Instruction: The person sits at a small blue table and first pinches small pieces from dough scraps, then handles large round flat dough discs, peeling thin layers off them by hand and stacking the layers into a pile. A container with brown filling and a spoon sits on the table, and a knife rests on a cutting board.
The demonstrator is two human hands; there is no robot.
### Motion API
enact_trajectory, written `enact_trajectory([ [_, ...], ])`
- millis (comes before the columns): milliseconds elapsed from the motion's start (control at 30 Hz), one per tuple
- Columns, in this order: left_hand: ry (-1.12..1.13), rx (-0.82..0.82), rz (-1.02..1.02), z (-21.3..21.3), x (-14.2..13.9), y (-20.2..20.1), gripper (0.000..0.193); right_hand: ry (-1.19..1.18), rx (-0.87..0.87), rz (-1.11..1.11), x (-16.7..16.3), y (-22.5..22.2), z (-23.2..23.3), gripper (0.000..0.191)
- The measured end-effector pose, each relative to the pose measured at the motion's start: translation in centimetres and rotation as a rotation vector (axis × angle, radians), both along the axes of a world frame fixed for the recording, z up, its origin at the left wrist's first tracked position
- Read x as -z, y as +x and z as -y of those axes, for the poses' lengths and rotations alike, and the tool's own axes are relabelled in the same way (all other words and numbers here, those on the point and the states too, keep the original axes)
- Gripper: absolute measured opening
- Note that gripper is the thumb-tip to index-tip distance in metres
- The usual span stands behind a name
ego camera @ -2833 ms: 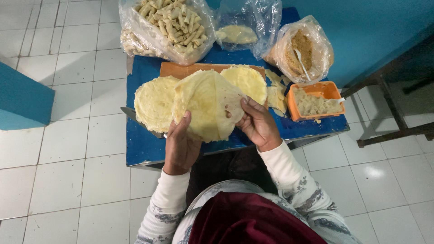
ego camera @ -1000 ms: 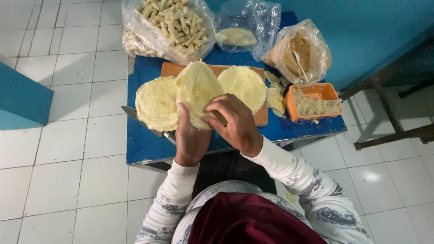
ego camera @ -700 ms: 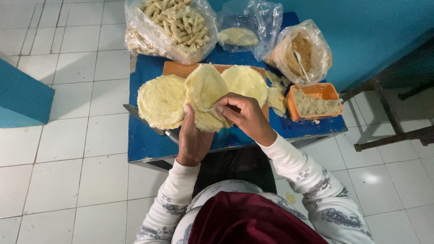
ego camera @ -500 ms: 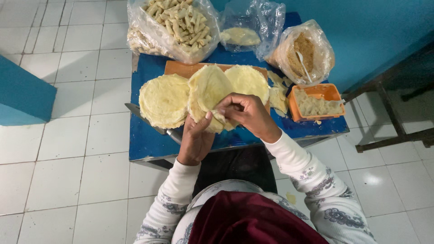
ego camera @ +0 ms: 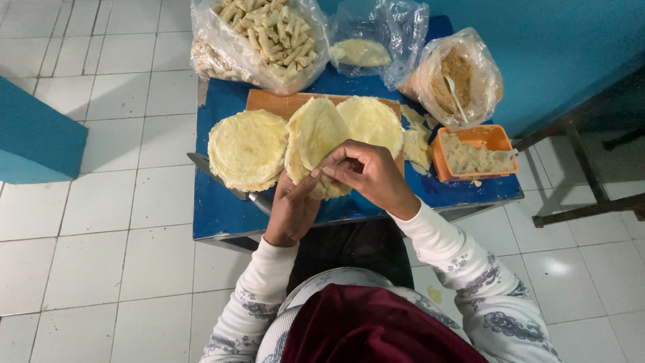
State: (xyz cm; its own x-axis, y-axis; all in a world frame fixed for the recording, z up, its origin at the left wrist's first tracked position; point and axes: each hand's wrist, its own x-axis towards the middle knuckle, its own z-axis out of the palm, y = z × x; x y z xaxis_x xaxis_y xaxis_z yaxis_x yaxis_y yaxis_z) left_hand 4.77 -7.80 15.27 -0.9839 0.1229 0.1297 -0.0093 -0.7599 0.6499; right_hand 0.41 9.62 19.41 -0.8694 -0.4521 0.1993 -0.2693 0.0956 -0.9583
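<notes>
A thin pale-yellow round wrapper (ego camera: 314, 138) is held up over the blue table (ego camera: 222, 208), partly folded. My left hand (ego camera: 290, 210) supports it from below at its lower edge. My right hand (ego camera: 366, 173) pinches its lower right edge with thumb and fingers. To the left lies a stack of the same round wrappers (ego camera: 247, 149). Another stack (ego camera: 373, 122) rests on the orange board (ego camera: 269, 102) behind my right hand.
An orange tub of pale filling (ego camera: 473, 153) stands at the right. Behind are a bag of rolled sticks (ego camera: 262, 37), a bag holding a wrapper (ego camera: 366, 50) and a bag of crumbs with a spoon (ego camera: 457, 77). A knife (ego camera: 225, 183) lies under the left stack. White floor tiles surround the table.
The wrapper was held open and flat in both hands; now it is folded narrower and my right hand has moved from its right side to pinch its lower edge.
</notes>
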Motion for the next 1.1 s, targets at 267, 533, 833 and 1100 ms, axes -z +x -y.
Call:
enact_trajectory([
  [267, -0.045, 0.023, -0.085, -0.1, 1.5, -0.8, 0.052, -0.085, -0.046, 0.067, 0.7, -0.9, -0.1, 0.012],
  [533, 0.016, 0.026, -0.048, 0.1, 2.6, -1.8, 0.048, -0.078, 0.014, 0.034, 3.2, -2.2, -0.5, 0.014],
  [833, -0.011, -0.003, 0.008, 0.3, 2.9, -2.0, 0.047, -0.120, 0.248, -0.130, 4.7, -1.8, 0.9, 0.016],
  [1100, -0.050, -0.002, 0.062, -0.1, 3.1, -1.2, 0.042, 0.033, 0.264, -0.616, 2.3, -0.4, 1.6, 0.032],
])
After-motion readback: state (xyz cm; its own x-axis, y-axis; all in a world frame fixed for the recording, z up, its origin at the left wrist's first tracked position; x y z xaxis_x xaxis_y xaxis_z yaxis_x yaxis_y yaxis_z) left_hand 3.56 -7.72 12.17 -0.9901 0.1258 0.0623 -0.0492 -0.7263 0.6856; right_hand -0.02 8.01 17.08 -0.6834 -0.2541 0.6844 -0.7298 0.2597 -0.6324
